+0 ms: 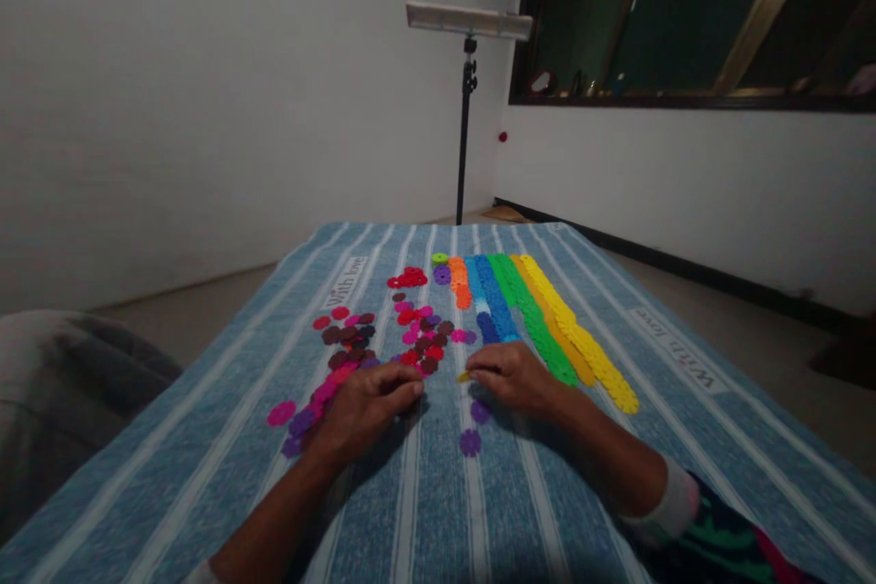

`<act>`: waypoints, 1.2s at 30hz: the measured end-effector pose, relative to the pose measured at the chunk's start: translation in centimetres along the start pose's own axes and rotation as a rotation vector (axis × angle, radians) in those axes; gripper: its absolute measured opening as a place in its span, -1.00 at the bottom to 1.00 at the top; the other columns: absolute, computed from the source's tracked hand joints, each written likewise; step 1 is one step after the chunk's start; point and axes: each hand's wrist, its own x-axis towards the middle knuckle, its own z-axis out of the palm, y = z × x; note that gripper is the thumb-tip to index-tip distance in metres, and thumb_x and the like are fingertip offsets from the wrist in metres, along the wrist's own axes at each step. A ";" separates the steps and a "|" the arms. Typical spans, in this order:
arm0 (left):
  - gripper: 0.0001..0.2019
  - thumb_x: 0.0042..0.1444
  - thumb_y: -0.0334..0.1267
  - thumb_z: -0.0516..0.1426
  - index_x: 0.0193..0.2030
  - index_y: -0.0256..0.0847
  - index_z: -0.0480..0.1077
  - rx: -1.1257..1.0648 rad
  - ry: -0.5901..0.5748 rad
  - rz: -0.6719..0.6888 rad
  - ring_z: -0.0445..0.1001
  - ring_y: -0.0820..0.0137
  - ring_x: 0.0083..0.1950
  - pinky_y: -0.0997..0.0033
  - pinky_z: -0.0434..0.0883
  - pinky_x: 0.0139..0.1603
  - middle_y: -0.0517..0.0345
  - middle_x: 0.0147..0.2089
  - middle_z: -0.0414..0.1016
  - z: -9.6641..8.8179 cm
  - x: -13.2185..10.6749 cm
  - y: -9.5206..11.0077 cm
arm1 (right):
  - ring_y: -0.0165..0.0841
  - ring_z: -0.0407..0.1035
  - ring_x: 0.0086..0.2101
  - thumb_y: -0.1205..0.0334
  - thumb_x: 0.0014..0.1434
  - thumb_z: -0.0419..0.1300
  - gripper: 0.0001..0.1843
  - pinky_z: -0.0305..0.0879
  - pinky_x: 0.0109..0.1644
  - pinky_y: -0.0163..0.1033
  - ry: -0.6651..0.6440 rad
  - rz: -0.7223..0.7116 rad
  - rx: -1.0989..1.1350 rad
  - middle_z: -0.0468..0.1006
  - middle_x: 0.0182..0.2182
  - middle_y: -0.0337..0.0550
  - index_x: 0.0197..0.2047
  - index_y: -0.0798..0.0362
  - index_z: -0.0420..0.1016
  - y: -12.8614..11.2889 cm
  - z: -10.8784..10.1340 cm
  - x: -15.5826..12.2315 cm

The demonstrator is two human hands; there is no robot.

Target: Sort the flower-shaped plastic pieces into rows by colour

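Note:
My right hand pinches a small yellow notched disc between thumb and fingertips, above the cloth. My left hand has its thumb and fingers drawn together at the near edge of the loose discs; whatever they hold, if anything, is hidden. Around it lie pink discs, dark brown discs and red discs. Two purple discs rest on the cloth between my hands. Beyond my right hand run overlapping rows: yellow discs, green discs, blue discs and orange discs.
A blue striped cloth covers the table or bed, with printed lettering on both sides. Past its far edge stands a black pole carrying a light panel. Grey fabric bulges beside the left edge. A dark window is at upper right.

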 end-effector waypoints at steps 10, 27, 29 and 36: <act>-0.71 -0.16 -0.02 0.25 -0.52 -0.24 0.50 -0.011 0.095 -0.064 0.44 0.35 -0.53 0.40 0.35 -0.55 0.05 -0.56 0.51 -1.2 0.0 0.6 | -0.30 0.50 -0.29 0.36 0.19 0.13 -0.73 0.17 -0.28 -0.31 -0.375 0.399 -0.460 0.67 -0.30 -0.15 -0.30 -0.03 0.68 5.7 -10.7 -7.9; -0.76 -0.08 -0.06 0.23 -0.51 -0.20 0.53 0.166 0.199 0.067 0.49 0.28 -0.37 0.34 0.44 -0.34 0.04 -0.42 0.55 -3.5 0.3 -1.3 | -0.28 0.49 -0.33 0.48 0.03 0.15 -0.65 0.15 -0.33 -0.30 -0.350 0.454 -0.513 0.66 -0.31 -0.08 -0.21 -0.02 0.67 6.2 -9.1 -7.8; -0.77 -0.08 -0.07 0.22 -0.47 -0.19 0.56 0.184 0.256 0.064 0.51 0.25 -0.33 0.32 0.44 -0.29 0.04 -0.39 0.58 -4.4 0.3 -1.5 | -0.31 0.47 -0.37 0.47 0.10 0.11 -0.69 0.12 -0.35 -0.31 -0.322 0.407 -0.515 0.64 -0.36 -0.11 -0.26 -0.02 0.65 5.3 -8.7 -7.7; -0.73 -0.08 -0.03 0.18 -0.41 -0.20 0.54 0.240 0.518 0.051 0.55 0.23 -0.29 0.33 0.45 -0.20 0.10 -0.37 0.61 -7.3 0.3 -2.8 | -0.34 0.44 -0.37 0.37 0.23 0.08 -0.77 0.11 -0.32 -0.29 -0.259 0.151 -0.342 0.59 -0.40 -0.15 -0.36 0.04 0.55 1.1 -2.9 -4.8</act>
